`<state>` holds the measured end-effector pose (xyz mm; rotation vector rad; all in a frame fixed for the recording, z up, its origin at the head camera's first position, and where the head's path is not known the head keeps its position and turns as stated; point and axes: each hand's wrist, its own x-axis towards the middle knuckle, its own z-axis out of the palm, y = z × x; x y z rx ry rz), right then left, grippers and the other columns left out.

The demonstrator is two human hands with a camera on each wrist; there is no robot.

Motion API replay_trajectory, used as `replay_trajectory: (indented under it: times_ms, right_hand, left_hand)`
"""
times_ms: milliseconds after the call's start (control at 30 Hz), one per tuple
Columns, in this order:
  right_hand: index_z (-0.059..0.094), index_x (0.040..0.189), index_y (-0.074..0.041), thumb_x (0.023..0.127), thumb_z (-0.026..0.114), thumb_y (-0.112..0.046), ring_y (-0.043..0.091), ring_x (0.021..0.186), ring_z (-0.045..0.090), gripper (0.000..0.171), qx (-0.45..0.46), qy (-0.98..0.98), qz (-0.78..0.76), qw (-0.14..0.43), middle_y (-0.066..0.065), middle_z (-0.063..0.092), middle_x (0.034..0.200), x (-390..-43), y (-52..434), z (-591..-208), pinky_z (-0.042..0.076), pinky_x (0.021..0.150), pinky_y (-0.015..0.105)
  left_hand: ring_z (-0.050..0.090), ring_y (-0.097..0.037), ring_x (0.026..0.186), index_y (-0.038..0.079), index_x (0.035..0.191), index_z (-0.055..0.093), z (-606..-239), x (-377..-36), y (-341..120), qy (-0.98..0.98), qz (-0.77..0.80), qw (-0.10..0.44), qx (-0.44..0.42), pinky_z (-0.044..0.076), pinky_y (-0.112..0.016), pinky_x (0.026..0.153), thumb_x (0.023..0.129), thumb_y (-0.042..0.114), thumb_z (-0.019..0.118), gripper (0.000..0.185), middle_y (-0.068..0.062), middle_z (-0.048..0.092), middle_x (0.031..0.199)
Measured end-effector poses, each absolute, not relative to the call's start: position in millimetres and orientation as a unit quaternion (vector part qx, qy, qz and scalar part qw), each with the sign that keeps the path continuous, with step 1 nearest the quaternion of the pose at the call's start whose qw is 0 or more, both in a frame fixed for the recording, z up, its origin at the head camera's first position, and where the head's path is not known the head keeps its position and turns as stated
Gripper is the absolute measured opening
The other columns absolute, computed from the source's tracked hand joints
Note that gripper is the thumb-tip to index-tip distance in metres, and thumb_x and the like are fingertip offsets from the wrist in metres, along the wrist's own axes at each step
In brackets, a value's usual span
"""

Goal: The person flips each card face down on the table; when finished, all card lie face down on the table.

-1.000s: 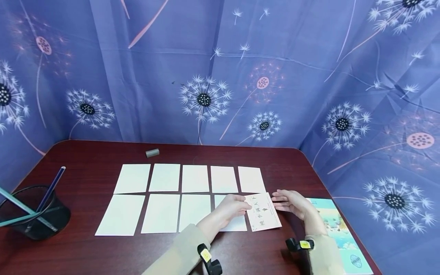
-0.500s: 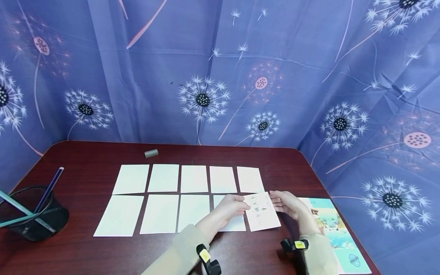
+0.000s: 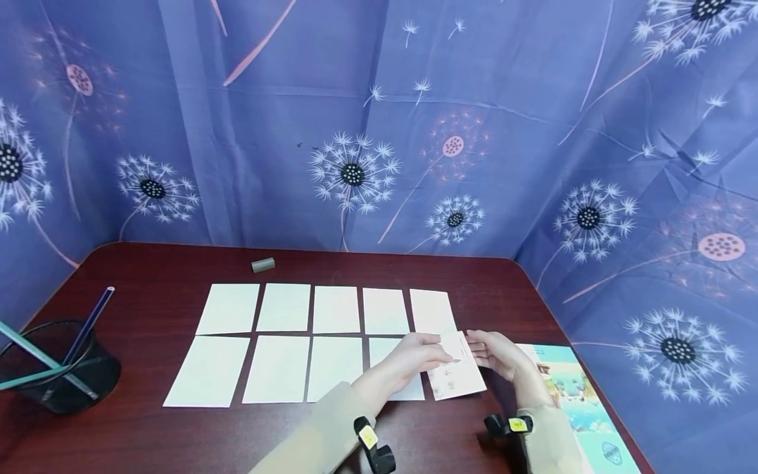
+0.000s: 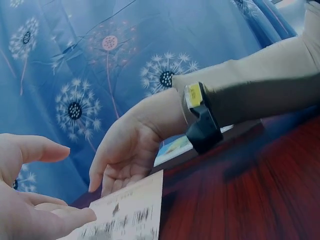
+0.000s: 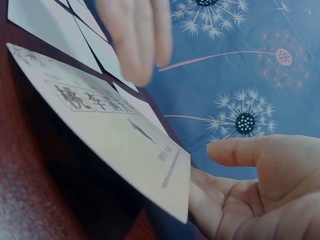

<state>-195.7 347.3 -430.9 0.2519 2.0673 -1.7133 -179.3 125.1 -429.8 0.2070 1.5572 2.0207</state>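
A pale printed card with written characters and a small dark drawing lies between my hands, at the right end of the front row of blank white sheets. My left hand reaches over the card's upper left part. Its thumb and fingers stand apart in the left wrist view, fingers over the printed face. My right hand is at the card's right edge. In the right wrist view the fingers lie behind that edge, the thumb is lifted clear, and the card tilts above the dark tabletop.
Several blank sheets form a back row. A grey cylinder-like piece lies behind them. At left stands a black mesh pen holder with pens. A colourful booklet lies at the right edge, partly under the right arm. A blue dandelion-print curtain surrounds the table.
My left hand has moved right across the card, from pinching its left edge to lying over its print with the thumb apart. The right hand has shifted slightly left toward the card's edge.
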Motion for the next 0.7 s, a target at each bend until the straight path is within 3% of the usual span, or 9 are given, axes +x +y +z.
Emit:
replay_trajectory:
  times_ms: [300,533,700]
  right_hand:
    - [0.058,0.116,0.014,0.102,0.041,-0.02,0.002,0.078,0.066,0.041,0.082,0.745,-0.626,0.215,-0.006,0.071,0.084,-194.5,349.3,-428.1,0.056,0.072,0.017]
    - [0.067,0.102,-0.002,0.102,0.041,-0.02,0.001,0.078,0.067,0.031,0.063,0.728,-0.645,0.224,-0.007,0.072,0.082,-195.5,348.3,-424.6,0.056,0.072,0.016]
    - [0.068,0.093,-0.01,0.103,0.04,-0.018,0.001,0.077,0.067,0.031,0.064,0.715,-0.66,0.222,-0.007,0.072,0.08,-195.3,347.6,-423.3,0.056,0.072,0.015]
  left_hand:
    - [0.046,-0.038,0.134,-0.017,0.138,0.038,-414.3,-185.1,147.2,0.561,0.761,0.317,0.066,0.041,-0.045,0.112,0.084,0.0,0.065,0.064,-0.031,0.039,0.146]
    - [0.038,-0.041,0.139,-0.019,0.139,0.035,-416.6,-187.7,152.2,0.56,0.762,0.319,0.06,0.037,-0.047,0.115,0.082,-0.002,0.066,0.067,-0.033,0.032,0.15]
    - [0.041,-0.038,0.138,-0.019,0.138,0.037,-418.3,-187.0,151.8,0.575,0.752,0.315,0.066,0.039,-0.045,0.113,0.082,-0.001,0.067,0.066,-0.031,0.036,0.148]
